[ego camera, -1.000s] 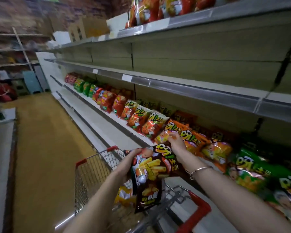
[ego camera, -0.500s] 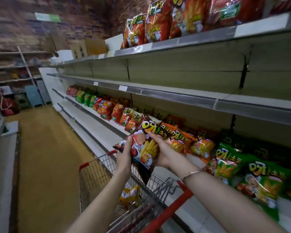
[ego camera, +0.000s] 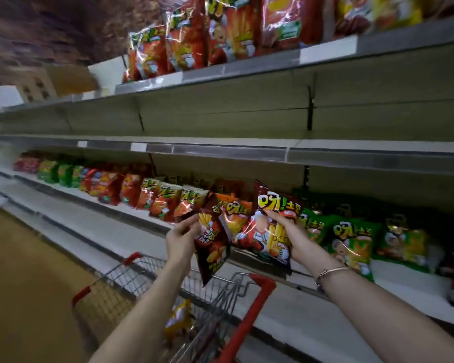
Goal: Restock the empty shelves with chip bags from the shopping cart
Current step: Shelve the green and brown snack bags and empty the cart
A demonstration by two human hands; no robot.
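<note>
My left hand [ego camera: 182,238] grips a dark red chip bag [ego camera: 212,247] that hangs tilted above the shopping cart [ego camera: 131,289]. My right hand [ego camera: 290,238] holds a second dark red bag [ego camera: 270,226] upright, just right of the first, in front of the stocked shelf [ego camera: 147,216]. The bare shelf [ego camera: 220,149] runs across the view above both bags. A yellow bag [ego camera: 180,319] lies in the cart's basket.
Red, orange and green bags line the stocked shelf; green ones [ego camera: 351,244] stand right of my right hand. The top shelf [ego camera: 247,66] carries red bags. The cart's red handle [ego camera: 249,318] is below my hands. The aisle floor [ego camera: 24,284] lies left.
The bags have split apart: each hand now holds one, raised higher toward the shelves. My view has tilted upward and moved closer to the shelving.
</note>
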